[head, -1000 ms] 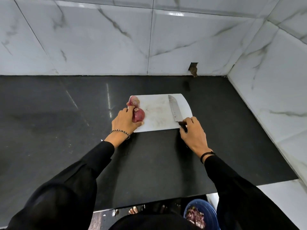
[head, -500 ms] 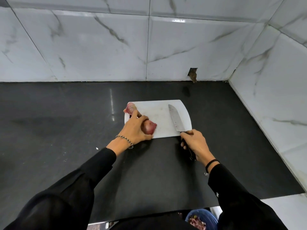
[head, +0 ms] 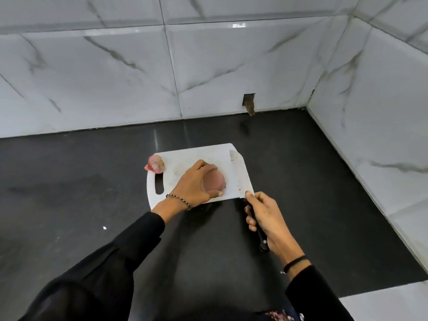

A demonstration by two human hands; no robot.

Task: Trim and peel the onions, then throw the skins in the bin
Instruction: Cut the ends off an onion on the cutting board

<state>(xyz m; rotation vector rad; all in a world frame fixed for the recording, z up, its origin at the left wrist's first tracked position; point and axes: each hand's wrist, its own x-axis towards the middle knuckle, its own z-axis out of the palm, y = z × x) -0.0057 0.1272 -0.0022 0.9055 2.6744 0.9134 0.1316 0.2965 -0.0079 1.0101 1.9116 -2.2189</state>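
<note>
A white cutting board (head: 185, 158) lies on the black counter. My left hand (head: 195, 186) grips a red onion (head: 214, 183) near the middle of the board, fingers curled over its top. A second onion (head: 155, 164) with loose pink skin sits at the board's far left corner. My right hand (head: 266, 216) holds the black handle of a knife (head: 238, 174); its blade lies flat along the board's right edge, just right of the held onion.
The black counter (head: 81, 193) ends at marble-tiled walls behind and to the right. A small hole (head: 249, 104) shows in the back wall. A small white scrap (head: 104, 227) lies on the counter to the left. The bin's contents (head: 278, 315) peek in at the bottom edge.
My left hand carried the onion from the board's left side to its middle. My right hand closed round the knife handle. The camera tilted up, hiding most of the bin.
</note>
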